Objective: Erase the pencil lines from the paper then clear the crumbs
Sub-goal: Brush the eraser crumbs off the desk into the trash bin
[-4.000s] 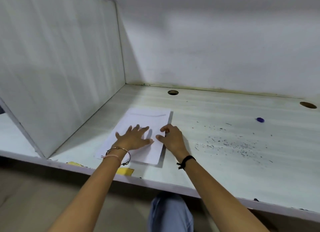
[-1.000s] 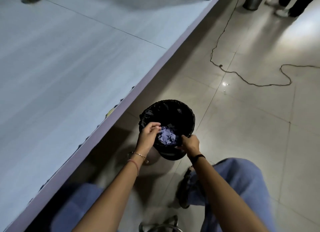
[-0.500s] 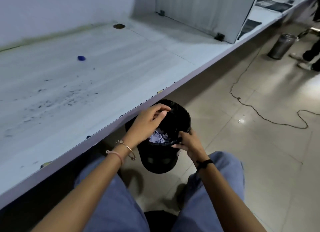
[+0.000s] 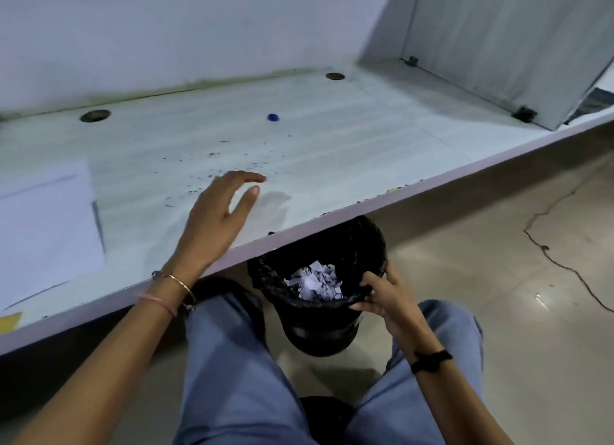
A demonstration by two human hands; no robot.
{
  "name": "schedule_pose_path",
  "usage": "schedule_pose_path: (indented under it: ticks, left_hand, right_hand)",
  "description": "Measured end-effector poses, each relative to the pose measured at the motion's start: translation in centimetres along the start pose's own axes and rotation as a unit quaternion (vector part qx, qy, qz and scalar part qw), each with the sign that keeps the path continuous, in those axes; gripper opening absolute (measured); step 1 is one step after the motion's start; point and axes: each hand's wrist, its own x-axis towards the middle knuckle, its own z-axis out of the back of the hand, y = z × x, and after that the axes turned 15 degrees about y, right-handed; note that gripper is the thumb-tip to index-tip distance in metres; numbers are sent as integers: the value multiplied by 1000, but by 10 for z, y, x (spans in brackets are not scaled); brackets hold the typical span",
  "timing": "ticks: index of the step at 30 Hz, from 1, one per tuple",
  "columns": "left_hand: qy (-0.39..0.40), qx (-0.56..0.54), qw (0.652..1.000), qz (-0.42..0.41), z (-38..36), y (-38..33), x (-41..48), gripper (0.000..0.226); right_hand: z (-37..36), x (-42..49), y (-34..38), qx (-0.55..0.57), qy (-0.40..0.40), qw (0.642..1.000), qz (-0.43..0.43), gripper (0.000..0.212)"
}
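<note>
Scene: A seated person at a long pale desk (image 4: 349,165), with one hand over the top and the other below its front edge.
Crumbs: Dark eraser crumbs (image 4: 212,153) are strewn across the desk at centre frame, thinning out toward the front edge.
Left hand: The left hand (image 4: 221,212) is spread, fingers loosely extended and holding nothing. It sits over the near side of the crumb patch and casts a shadow on the desk beside it.
Right hand: The right hand (image 4: 388,298) at lower centre right has its fingers hooked over the rim of a black lined bin (image 4: 319,335). The bin is tucked just under the desk edge.
Bin contents: Torn white scraps (image 4: 314,283).
Paper: The paper (image 4: 46,225) lies flat at the left edge of the frame, well apart from the crumbs. A faint grey line crosses its upper part.
Also on the desk: A small blue object (image 4: 273,117) toward the back.
Handling: The crumbs look weightless, loose and too fine to pinch. A flat palm edge drawn slowly toward the bin's mouth should gather them, while a quick swipe would likely scatter them to the floor.
</note>
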Motion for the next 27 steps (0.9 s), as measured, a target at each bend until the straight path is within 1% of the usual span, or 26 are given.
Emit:
schedule_pose_path:
  ticks: [2, 4, 6, 7, 8, 10, 12, 14, 16, 18, 19, 20, 22, 24, 25, 26, 27]
  left_hand:
    - [-32, -5, 997, 73, 20, 12, -10, 32]
    - [-40, -38, 986, 158, 32, 21, -21, 45]
    - [-2, -73, 975, 208, 35, 34, -31, 61]
    - [27, -71, 971, 226, 34, 41, -36, 66]
    - [54, -46, 967, 244, 33, 52, -41, 72]
    - [86, 52, 956, 277, 36, 77, -46, 81]
    - [100, 149, 933, 312, 39, 98, -44, 77]
    - [100, 209, 914, 333, 35, 104, -37, 78]
    - [73, 213, 905, 360, 25, 94, -28, 87]
    - [56, 213, 915, 337, 9, 81, -15, 102]
    - [58, 212, 925, 310, -1, 73, -9, 108]
    - [70, 200, 936, 281, -12, 62, -3, 109]
    - [111, 158, 957, 215, -31, 39, 6, 99]
    - [141, 137, 965, 171, -34, 23, 11, 75]
    - [131, 164, 964, 164, -27, 24, 12, 65]
    - [109, 202, 958, 170, -18, 32, 13, 60]
    - [81, 218, 953, 195, -6, 46, 10, 57]
  right_hand:
    - [-9, -1, -1, 2, 26, 1000, -8, 37]
    - [-17, -3, -4, 2, 54, 998, -12, 33]
    - [-22, -6, -7, 1, 69, 998, -10, 30]
    - [-24, -8, -8, 0, 75, 997, -11, 30]
    - [-26, -9, -10, 0, 79, 997, -14, 29]
    - [-28, -11, -13, 0, 83, 996, -15, 29]
    - [-29, -14, -17, -2, 85, 996, -20, 30]
    - [-28, -17, -20, -2, 83, 996, -22, 29]
    - [-27, -18, -23, -2, 76, 997, -21, 28]
    - [-27, -17, -24, 0, 70, 997, -24, 27]
    - [-28, -16, -23, 1, 68, 997, -26, 28]
    - [-29, -15, -22, 1, 68, 997, -26, 29]
    - [-31, -12, -20, 2, 70, 997, -24, 33]
    - [-34, -9, -18, 3, 73, 997, -20, 36]
    - [-35, -8, -17, 2, 76, 997, -18, 38]
    - [-36, -6, -17, 2, 77, 997, -16, 40]
    - [-37, -4, -17, 0, 77, 997, -15, 42]
